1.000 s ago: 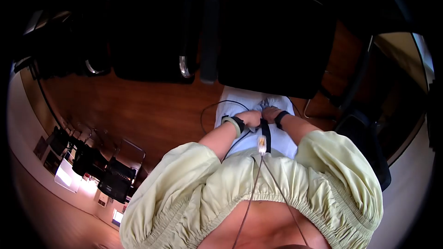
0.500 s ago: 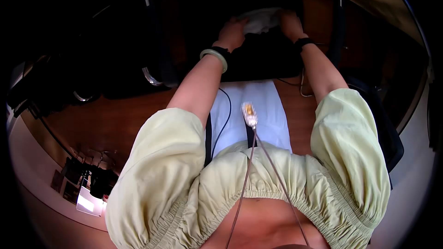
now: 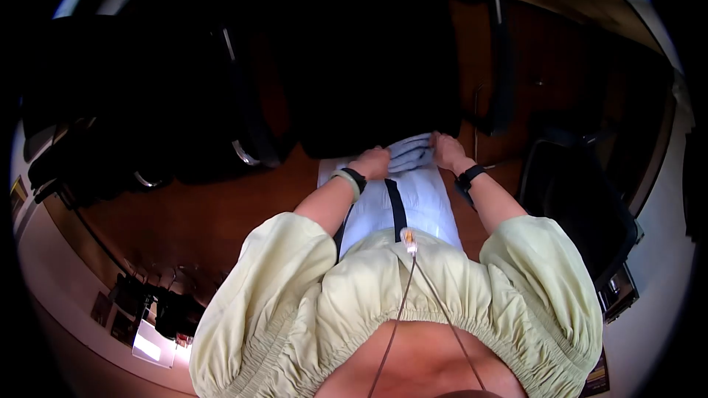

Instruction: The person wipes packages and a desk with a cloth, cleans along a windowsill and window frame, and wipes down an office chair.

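A light blue-grey cloth (image 3: 410,153), bunched in folds, is stretched between my two hands just in front of my white trousers (image 3: 424,195). My left hand (image 3: 373,163) is closed on the cloth's left end, with a pale bangle and a dark band on that wrist. On the other side, my right hand (image 3: 448,152) pinches the cloth's right end, and a black band circles its wrist. Beyond the hands, the front edge of a black chair seat (image 3: 376,129) lies close to the cloth. Some fingertips are hidden by the folds.
Dark armrests (image 3: 501,66) flank the seat, with more black chairs in deep shadow at left. Another black chair (image 3: 568,191) stands at right. A reddish-brown floor (image 3: 184,210) runs below. A pendant (image 3: 409,241) hangs from my neck.
Both hands have drawn the cloth from over the dark seat back toward my lap. My elbows are more bent, and the cloth is now in brighter light.
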`<action>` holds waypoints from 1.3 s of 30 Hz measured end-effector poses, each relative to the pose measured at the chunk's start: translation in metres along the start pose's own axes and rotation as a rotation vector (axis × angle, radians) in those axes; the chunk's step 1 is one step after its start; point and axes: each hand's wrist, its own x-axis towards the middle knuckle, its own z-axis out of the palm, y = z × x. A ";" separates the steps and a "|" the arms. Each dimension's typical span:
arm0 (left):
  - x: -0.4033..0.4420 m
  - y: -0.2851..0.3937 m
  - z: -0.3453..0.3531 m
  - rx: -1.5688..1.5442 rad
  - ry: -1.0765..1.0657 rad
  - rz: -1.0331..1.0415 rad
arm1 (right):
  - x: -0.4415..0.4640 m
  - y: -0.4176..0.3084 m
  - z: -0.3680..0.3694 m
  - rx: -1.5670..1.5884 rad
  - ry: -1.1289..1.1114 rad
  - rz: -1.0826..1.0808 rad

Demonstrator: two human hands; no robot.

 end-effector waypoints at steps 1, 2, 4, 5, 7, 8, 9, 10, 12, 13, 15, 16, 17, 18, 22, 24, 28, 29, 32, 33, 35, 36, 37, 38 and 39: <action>-0.010 0.003 -0.027 0.009 0.078 -0.023 | 0.001 -0.009 -0.021 0.080 0.176 -0.078; -0.017 0.005 -0.052 0.048 0.126 -0.042 | 0.001 -0.019 -0.047 0.115 0.315 -0.180; -0.031 0.009 -0.107 0.119 0.222 -0.086 | -0.014 -0.058 -0.120 0.145 0.508 -0.294; -0.041 0.014 -0.138 0.158 0.308 -0.076 | -0.017 -0.071 -0.151 0.144 0.593 -0.307; -0.073 0.036 -0.209 0.174 0.555 -0.045 | -0.029 -0.093 -0.213 0.121 1.005 -0.589; -0.099 0.056 -0.245 0.148 0.716 -0.017 | -0.052 -0.110 -0.256 0.059 1.091 -0.678; -0.134 0.079 -0.279 0.178 0.934 0.103 | -0.076 -0.123 -0.294 0.030 1.176 -0.728; -0.167 0.100 -0.310 0.261 1.138 0.191 | -0.098 -0.136 -0.331 -0.078 1.321 -0.768; -0.229 0.141 -0.369 0.448 1.424 0.256 | -0.141 -0.156 -0.393 -0.120 1.633 -0.915; -0.255 0.154 -0.397 0.606 1.591 0.348 | -0.161 -0.164 -0.427 -0.315 1.796 -0.980; -0.286 0.167 -0.449 0.841 1.827 0.390 | -0.186 -0.183 -0.467 -0.453 1.873 -0.738; -0.293 0.170 -0.475 0.909 1.899 0.336 | -0.182 -0.188 -0.488 -0.428 1.755 -0.673; -0.290 0.165 -0.503 0.883 1.844 0.200 | -0.178 -0.194 -0.509 -0.406 1.640 -0.602; -0.283 0.160 -0.526 0.852 1.785 0.064 | -0.158 -0.195 -0.523 -0.327 1.445 -0.569; -0.236 0.144 -0.548 0.295 1.239 -0.205 | -0.059 -0.180 -0.547 -0.129 0.985 -0.507; -0.232 0.140 -0.539 0.314 1.302 -0.182 | -0.077 -0.186 -0.533 -0.131 1.011 -0.412; -0.229 0.128 -0.537 0.357 1.360 -0.115 | -0.069 -0.179 -0.529 -0.201 1.103 -0.498; -0.227 0.127 -0.535 0.335 1.414 -0.089 | -0.072 -0.180 -0.524 -0.187 1.141 -0.496; -0.231 0.130 -0.528 0.325 1.424 -0.124 | -0.075 -0.181 -0.518 -0.206 1.167 -0.469; -0.233 0.130 -0.523 0.337 1.467 -0.086 | -0.077 -0.180 -0.513 -0.205 1.189 -0.475; -0.235 0.129 -0.510 0.386 1.502 -0.047 | -0.084 -0.172 -0.501 -0.206 1.248 -0.536; -0.238 0.131 -0.505 0.411 1.522 -0.024 | -0.090 -0.169 -0.497 -0.209 1.281 -0.565; -0.241 0.133 -0.499 0.410 1.524 -0.008 | -0.097 -0.166 -0.491 -0.224 1.292 -0.578; -0.244 0.135 -0.492 0.408 1.526 0.008 | -0.104 -0.164 -0.486 -0.238 1.290 -0.571; -0.249 0.132 -0.488 0.405 1.531 0.024 | -0.098 -0.163 -0.485 -0.254 1.303 -0.571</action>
